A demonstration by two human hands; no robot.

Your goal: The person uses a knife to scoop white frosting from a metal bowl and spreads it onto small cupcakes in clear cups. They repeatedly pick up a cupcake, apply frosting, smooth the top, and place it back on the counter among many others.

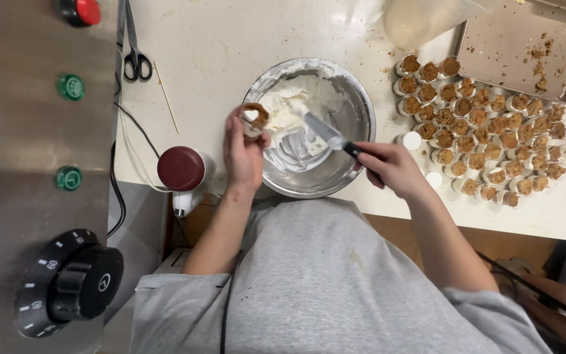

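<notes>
The left hand (244, 154) pinches a small paper-wrapped pastry roll (254, 118) upright at its fingertips, over the rim of the steel mixing bowl (356, 108). The right hand (393, 168) grips a palette knife (325, 130) by its black handle, its cream-coated blade tip in the whipped cream (286, 108), just beside the roll.

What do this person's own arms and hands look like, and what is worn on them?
Both hands, left hand and right hand, are bare: no gloves, and no rings or watch that I can make out. The forearms are uncovered. A grey short-sleeved shirt covers the upper arms, and a thin dark cable runs down its front.
</notes>
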